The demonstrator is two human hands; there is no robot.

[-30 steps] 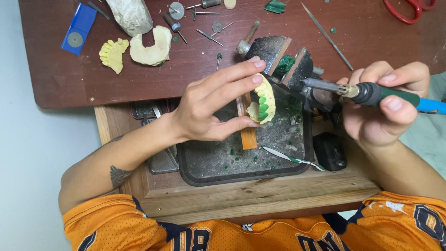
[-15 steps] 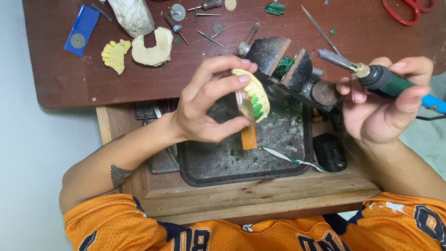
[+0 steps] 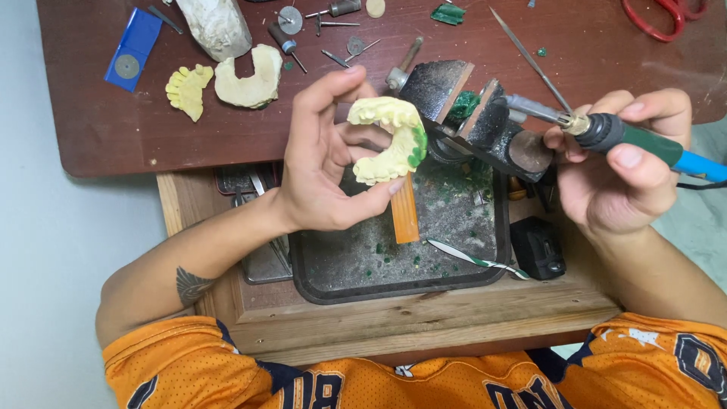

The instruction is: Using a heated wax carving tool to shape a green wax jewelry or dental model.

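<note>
Two hands work above the dark tray (image 3: pixel 318 282) on the wooden bench. Left hand (image 3: pixel 326 163), fingers half curled, pinches a pale yellow dental arch cast (image 3: pixel 390 140) with green wax at one end, over the tray's far edge. Right hand (image 3: pixel 617 178) closes around a green-handled rotary tool (image 3: pixel 632 140), its tip near the small vise (image 3: pixel 473 113). Two more casts (image 3: pixel 227 82) lie near the brown table's far left corner.

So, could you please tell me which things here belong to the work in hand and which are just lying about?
In use: left hand holding the dental cast; right hand holding the green tool; tray beneath.

Lying about: scissors, two spare casts, blue card, burs, vise.
</note>
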